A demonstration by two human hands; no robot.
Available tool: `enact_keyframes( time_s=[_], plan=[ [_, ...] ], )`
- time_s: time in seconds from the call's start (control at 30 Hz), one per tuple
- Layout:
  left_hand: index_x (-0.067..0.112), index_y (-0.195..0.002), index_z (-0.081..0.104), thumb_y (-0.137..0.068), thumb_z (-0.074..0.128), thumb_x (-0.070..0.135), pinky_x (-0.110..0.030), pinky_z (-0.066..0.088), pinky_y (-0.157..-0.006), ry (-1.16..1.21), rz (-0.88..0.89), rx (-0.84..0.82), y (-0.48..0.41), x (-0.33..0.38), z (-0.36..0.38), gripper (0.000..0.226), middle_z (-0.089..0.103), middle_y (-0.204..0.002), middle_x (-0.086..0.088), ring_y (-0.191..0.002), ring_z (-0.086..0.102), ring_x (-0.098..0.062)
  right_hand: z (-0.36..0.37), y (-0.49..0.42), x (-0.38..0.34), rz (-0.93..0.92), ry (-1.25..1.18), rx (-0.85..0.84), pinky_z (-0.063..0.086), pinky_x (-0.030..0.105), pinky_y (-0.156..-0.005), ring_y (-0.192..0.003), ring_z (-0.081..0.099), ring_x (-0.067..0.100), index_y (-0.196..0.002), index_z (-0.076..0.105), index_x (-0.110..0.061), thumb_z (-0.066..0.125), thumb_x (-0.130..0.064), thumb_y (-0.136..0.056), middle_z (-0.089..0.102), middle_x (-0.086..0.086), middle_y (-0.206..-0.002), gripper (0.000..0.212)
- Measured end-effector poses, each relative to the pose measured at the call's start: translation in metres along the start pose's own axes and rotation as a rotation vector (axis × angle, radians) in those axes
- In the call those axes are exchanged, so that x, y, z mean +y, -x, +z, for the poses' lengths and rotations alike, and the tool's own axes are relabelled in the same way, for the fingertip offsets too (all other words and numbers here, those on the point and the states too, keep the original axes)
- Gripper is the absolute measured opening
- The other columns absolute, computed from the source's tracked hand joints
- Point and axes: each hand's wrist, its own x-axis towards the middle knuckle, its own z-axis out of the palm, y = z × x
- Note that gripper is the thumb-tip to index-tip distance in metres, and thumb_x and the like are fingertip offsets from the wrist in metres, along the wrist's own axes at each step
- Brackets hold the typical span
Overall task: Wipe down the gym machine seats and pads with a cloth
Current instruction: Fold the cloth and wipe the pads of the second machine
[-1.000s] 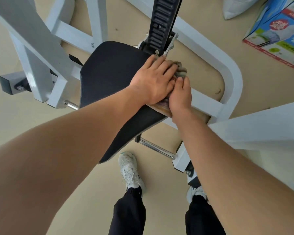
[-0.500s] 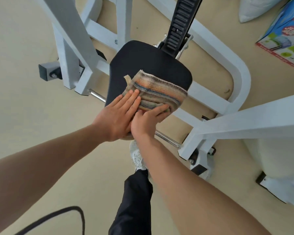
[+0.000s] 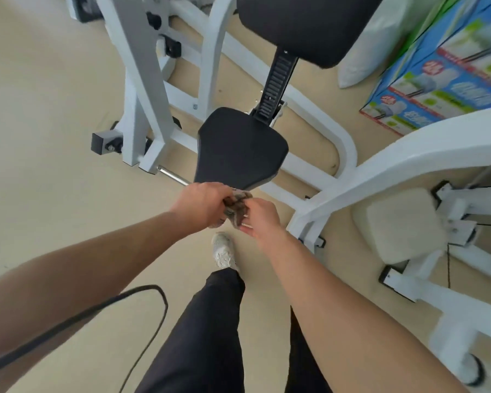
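A pale beige floor point(image 3: 40, 137) carries a white steel gym-machine frame point(image 3: 142, 89); its black padded seat point(image 3: 238, 148) sits low at the centre, with a black padded backrest point(image 3: 309, 26) above on a black notched post point(image 3: 275, 86); a blue and green printed cardboard box point(image 3: 442, 78) stands by the frame's right side, its writing too blurred to read; a cream pad point(image 3: 394, 228) hangs on the right-hand frame; a white trainer point(image 3: 224, 251) is planted below the seat; both hands, left hand point(image 3: 201, 205) and right hand point(image 3: 260, 219), are together, clutching a bunched striped cloth point(image 3: 237, 205) just off the seat's near edge.
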Motion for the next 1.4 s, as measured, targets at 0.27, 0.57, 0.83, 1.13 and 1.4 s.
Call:
enact_keyframes(
  time_s=[0.27, 0.57, 0.83, 1.13, 1.4],
  plan=[
    [0.027, -0.106, 0.069, -0.078, 0.055, 0.017, -0.036, 0.057, -0.076, 0.431, 0.036, 0.002, 0.07, 0.13, -0.096, 0.033, 0.072, -0.096, -0.001, -0.087, 0.066, -0.024, -0.101, 0.139, -0.008, -0.249, 0.279, 0.236, 0.055, 0.049, -0.091, -0.099, 0.064, 0.033, -0.082, 0.066, -0.025, 0.044, -0.023, -0.087, 0.071, 0.013, -0.103, 0.023],
    [0.016, -0.097, 0.075, -0.089, 0.063, 0.007, -0.037, 0.056, -0.089, 0.959, 0.093, -0.263, 0.183, 0.267, -0.095, 0.018, 0.072, -0.097, -0.008, -0.091, 0.066, -0.02, -0.201, 0.318, 0.084, -0.361, 0.077, 0.254, 0.056, 0.047, -0.089, -0.092, 0.061, 0.024, -0.1, 0.059, -0.01, 0.047, -0.018, -0.104, 0.063, 0.012, -0.1, 0.015],
    [0.016, -0.111, 0.063, -0.099, 0.057, 0.023, -0.031, 0.057, -0.069, 0.984, 0.128, -0.564, 0.284, 0.429, -0.06, 0.016, 0.069, -0.1, -0.006, -0.079, 0.069, -0.02, -0.302, 0.456, 0.224, -0.529, -0.162, 0.468, 0.054, 0.036, -0.07, -0.087, 0.061, 0.019, -0.103, 0.063, -0.02, 0.06, -0.029, -0.097, 0.065, 0.004, -0.099, 0.012],
    [0.009, -0.11, 0.065, -0.091, 0.071, 0.021, -0.038, 0.06, -0.081, 0.67, 0.353, -0.63, 0.337, 0.6, -0.034, 0.022, 0.073, -0.102, -0.013, -0.085, 0.071, -0.025, -0.407, 0.545, 0.337, -0.605, -0.442, 0.655, 0.049, 0.031, -0.065, -0.076, 0.058, 0.018, -0.091, 0.063, -0.02, 0.06, -0.021, -0.094, 0.063, 0.001, -0.085, 0.004],
    [0.019, -0.094, 0.06, -0.083, 0.067, -0.002, -0.049, 0.06, -0.085, 0.581, 0.702, -0.472, 0.352, 0.786, -0.005, 0.025, 0.07, -0.103, -0.023, -0.091, 0.07, -0.037, -0.546, 0.58, 0.408, -0.551, -0.747, 0.799, 0.05, 0.033, -0.071, -0.088, 0.063, 0.022, -0.106, 0.061, -0.021, 0.047, -0.034, -0.099, 0.066, 0.006, -0.104, 0.02]
  ],
)
